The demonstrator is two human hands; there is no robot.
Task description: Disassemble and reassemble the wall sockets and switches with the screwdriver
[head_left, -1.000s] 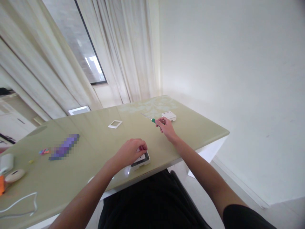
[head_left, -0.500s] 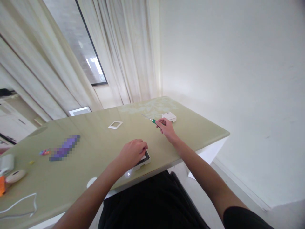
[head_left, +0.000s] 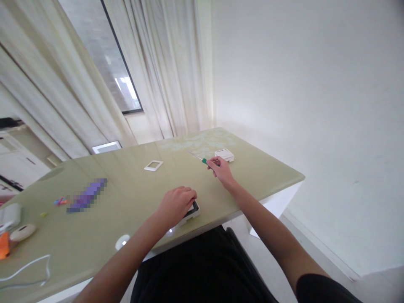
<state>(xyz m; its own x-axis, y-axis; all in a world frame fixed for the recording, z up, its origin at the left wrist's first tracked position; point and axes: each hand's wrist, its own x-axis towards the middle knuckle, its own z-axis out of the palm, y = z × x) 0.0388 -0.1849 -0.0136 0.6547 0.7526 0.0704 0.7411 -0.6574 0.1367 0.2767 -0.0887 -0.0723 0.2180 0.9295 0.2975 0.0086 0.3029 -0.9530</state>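
Note:
In the head view, my right hand (head_left: 219, 168) is closed around the green handle of a screwdriver (head_left: 205, 161). Its thin metal shaft points up and to the left, above the table. Just behind that hand stands a white square box (head_left: 224, 155) with slots in its top. My left hand (head_left: 179, 203) lies over a second white box (head_left: 191, 216) with a dark inside, close to the table's front edge. Its fingers curl down onto this box, and the palm hides most of it. Fingertip contact is partly hidden.
A white square frame (head_left: 153, 169) lies mid-table. Leftward are a blurred purple object (head_left: 88, 195), small colourful bits (head_left: 59, 201), a beige oval object (head_left: 23, 232), an orange piece (head_left: 4, 245) and a white cable (head_left: 48, 269). A white round disc (head_left: 120, 242) sits by my left forearm.
My left hand has shifted very slightly on the box. The right hand and screwdriver look the same, and the whole view has moved a little.

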